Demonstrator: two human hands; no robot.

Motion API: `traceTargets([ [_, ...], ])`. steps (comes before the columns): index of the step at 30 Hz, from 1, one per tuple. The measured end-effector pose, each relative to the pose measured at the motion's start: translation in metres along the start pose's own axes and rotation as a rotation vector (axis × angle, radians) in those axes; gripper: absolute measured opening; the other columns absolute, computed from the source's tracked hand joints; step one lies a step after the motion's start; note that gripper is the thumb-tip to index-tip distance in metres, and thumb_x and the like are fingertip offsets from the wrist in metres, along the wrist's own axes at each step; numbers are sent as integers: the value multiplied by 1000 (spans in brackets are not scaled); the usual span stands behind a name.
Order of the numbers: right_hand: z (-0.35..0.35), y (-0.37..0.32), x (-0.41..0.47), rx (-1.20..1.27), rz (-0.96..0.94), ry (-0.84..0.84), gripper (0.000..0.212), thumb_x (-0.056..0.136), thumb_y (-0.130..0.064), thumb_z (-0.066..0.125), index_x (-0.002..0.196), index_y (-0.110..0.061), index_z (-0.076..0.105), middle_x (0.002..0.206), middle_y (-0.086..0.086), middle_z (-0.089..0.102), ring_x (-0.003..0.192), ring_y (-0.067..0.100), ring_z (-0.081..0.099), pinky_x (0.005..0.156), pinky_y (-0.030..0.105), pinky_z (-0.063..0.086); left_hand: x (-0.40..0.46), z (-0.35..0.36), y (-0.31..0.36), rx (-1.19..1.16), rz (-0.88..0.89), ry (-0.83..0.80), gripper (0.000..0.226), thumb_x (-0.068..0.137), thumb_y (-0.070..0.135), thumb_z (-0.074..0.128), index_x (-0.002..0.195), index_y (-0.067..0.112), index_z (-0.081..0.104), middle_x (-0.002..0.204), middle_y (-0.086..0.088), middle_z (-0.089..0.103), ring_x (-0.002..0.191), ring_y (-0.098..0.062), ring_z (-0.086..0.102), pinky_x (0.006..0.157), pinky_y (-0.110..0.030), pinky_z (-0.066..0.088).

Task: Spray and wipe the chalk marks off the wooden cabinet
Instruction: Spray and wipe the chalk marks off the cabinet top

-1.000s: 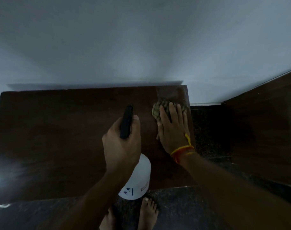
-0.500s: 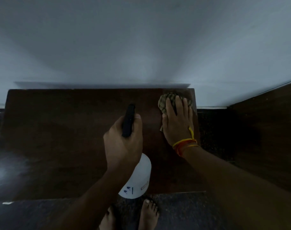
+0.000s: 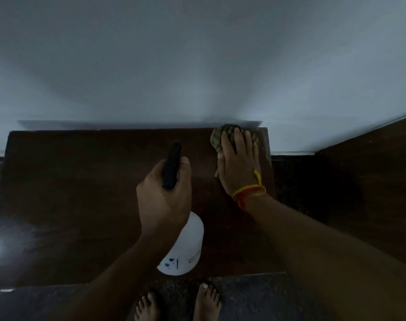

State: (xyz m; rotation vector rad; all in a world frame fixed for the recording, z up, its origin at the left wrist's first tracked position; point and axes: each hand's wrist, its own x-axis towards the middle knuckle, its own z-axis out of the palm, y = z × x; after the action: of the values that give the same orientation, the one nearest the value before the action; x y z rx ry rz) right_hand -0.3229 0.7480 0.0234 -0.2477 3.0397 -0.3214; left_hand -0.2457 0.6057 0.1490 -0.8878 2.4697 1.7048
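Seen from above, in dim light. Dark wooden cabinet top (image 3: 81, 193) spread across the middle of the view, back edge against a pale grey wall (image 3: 197, 66).

Left hand (image 3: 163, 200) near centre, fingers curled round the black trigger head (image 3: 172, 166) of a spray bottle, thumb lying along its right side. Nozzle aimed toward 12 o'clock. White bottle body (image 3: 185, 249) hanging under the wrist toward 6 o'clock, small blue print near its base, held over the front part of the cabinet top; whether raised clear of the wood or touching it, cannot tell.

Right hand (image 3: 240, 165) at about 1 o'clock from the left hand, well apart from it. Fingers straight and close together, palm down, pressing flat on a crumpled greenish cloth (image 3: 220, 139). Cloth bunched at the back right corner of the cabinet top, close to the wall edge, part of it hidden under the palm. Yellow and red thread band (image 3: 248, 193) tied round the right wrist.

Chalk marks too faint in this light to make out; a pale sheen only at 9 o'clock on the left end of the top.

Dark speckled floor (image 3: 255, 297) at 6 o'clock, with two bare feet (image 3: 207, 302) just below the cabinet's front edge. Dark wooden panel (image 3: 370, 181) at 3 o'clock.
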Motion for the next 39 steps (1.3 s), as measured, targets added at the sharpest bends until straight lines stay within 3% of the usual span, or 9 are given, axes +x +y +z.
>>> traceTargets([
  [5, -3, -4, 13, 4, 7, -4, 53, 96, -31, 37, 146, -18, 31, 154, 13, 25, 144, 36, 16, 118, 52, 15, -5, -2, 0, 4, 19, -11, 29, 93, 40, 52, 76, 17, 57, 70, -23, 60, 56, -37, 57, 53, -52, 53],
  [10, -3, 7, -16, -30, -7, -17, 53, 94, -32, 38, 145, -18, 34, 152, 14, 29, 143, 37, 21, 116, 52, 21, -3, 1, 4, 10, 45, -4, 34, 90, 43, 51, 77, 13, 57, 66, -18, 59, 59, -36, 59, 53, -53, 54],
  [17, -8, 24, 18, -31, 41, 14, 54, 96, -32, 36, 148, -18, 28, 155, 15, 23, 144, 37, 13, 119, 49, 10, -9, 1, -4, 0, 21, -17, 27, 93, 41, 52, 72, 24, 55, 57, -1, 52, 48, -17, 52, 49, -44, 52],
  [23, -8, 39, -5, -68, 100, -19, 55, 97, -32, 33, 148, -14, 24, 156, 18, 17, 144, 40, 10, 119, 48, 8, -14, -2, -5, -22, 22, -17, 32, 88, 46, 52, 73, 18, 58, 58, -10, 56, 49, -24, 54, 48, -43, 50],
  [25, -8, 45, 14, -91, 77, -35, 56, 98, -31, 29, 149, -11, 20, 155, 22, 14, 143, 40, 13, 119, 47, 7, -14, -1, -7, -26, 16, -4, 33, 89, 46, 53, 74, 17, 58, 63, -18, 58, 53, -34, 56, 48, -47, 51],
  [27, -8, 49, 23, -44, 95, -14, 55, 98, -29, 32, 148, -9, 23, 154, 24, 16, 138, 43, 20, 118, 47, 12, -16, 0, -11, -23, 14, -4, 32, 89, 47, 52, 74, 19, 58, 67, -21, 59, 54, -33, 56, 49, -50, 52],
  [32, -4, 50, -8, -22, 109, 13, 55, 96, -25, 39, 146, -5, 29, 151, 28, 21, 137, 44, 25, 114, 48, 22, -24, 0, -13, -11, -2, -24, 30, 90, 46, 51, 75, 20, 57, 67, -20, 59, 57, -35, 57, 52, -52, 53],
  [36, -7, 58, -3, -33, 83, -23, 55, 97, -26, 38, 147, -8, 26, 153, 26, 17, 134, 44, 28, 113, 46, 23, -27, -2, -14, -16, 20, -27, 30, 91, 46, 51, 74, 22, 57, 61, -9, 57, 50, -21, 56, 50, -46, 53],
  [39, -7, 57, 8, 19, 98, 9, 54, 98, -25, 37, 148, -8, 26, 154, 26, 15, 135, 44, 26, 115, 45, 20, -29, -4, -19, -9, 46, -20, 33, 89, 49, 49, 75, 21, 57, 61, -11, 57, 52, -29, 57, 48, -46, 52],
])
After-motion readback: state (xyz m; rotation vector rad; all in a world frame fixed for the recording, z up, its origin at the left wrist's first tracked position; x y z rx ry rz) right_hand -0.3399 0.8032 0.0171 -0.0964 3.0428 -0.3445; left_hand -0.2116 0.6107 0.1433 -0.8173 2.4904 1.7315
